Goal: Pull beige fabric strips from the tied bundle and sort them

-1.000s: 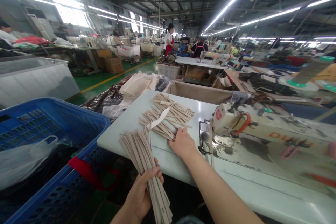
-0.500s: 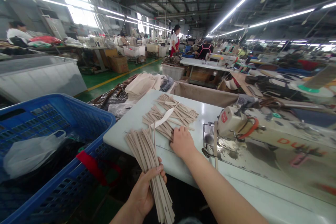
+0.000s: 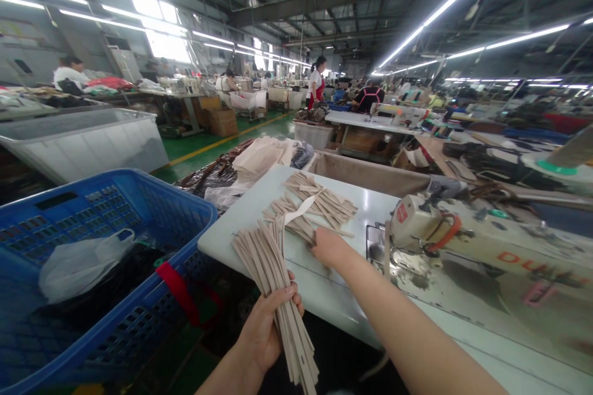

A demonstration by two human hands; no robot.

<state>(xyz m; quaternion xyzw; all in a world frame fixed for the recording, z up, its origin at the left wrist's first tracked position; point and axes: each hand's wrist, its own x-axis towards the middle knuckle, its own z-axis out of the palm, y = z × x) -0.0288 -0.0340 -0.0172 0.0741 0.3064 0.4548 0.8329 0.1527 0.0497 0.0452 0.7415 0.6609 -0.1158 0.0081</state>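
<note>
A thick bundle of beige strips (image 3: 259, 259) is wrapped in the fingers of my left hand (image 3: 271, 321), held off the front edge of the white table (image 3: 231, 228). My right hand (image 3: 328, 248) rests over the table at the near end of a smaller pile of strips (image 3: 294, 219), its fingers closed and mostly hidden under the hand. Behind that pile lies another pile of strips (image 3: 324, 197). One paler, wider strip (image 3: 301, 208) curves from the top of the held bundle across the piles.
A sewing machine (image 3: 463, 228) stands on the right of the table. At the left is a blue basket (image 3: 134, 315) with plastic bags; behind it, a white bin (image 3: 88, 142). Cloth pieces (image 3: 262, 157) lie past the table's far left edge. Several people work farther back.
The whole view has shifted, so things appear farther right and slightly lower. My right hand has turned, and its fingers now tuck down beside the strips. My left hand keeps the bundle.
</note>
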